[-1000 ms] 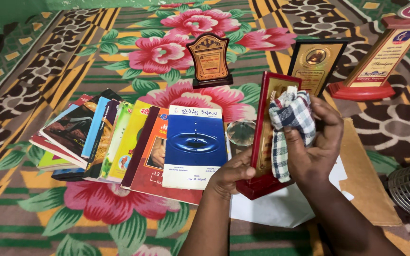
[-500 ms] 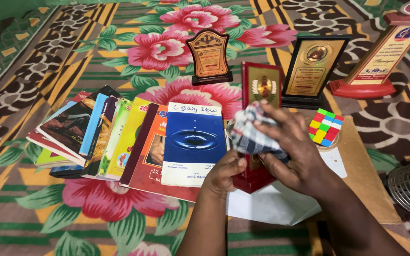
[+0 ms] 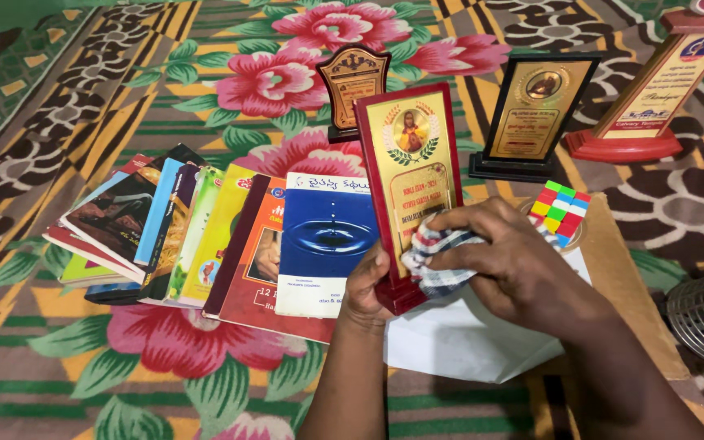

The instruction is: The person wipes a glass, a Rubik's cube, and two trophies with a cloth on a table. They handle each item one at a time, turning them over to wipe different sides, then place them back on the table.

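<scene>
Floral-patterned floor mat: left of the upright red-framed gold plaque, fanned paperback books; left hand grips its base to steady it, right hand presses a bunched checked cloth against its face.

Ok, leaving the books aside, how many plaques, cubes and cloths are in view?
Plaques: 4 - held plaque, shield plaque, black plaque, red-based plaque
Cube: 1
Cloth: 1
Total: 6
</scene>
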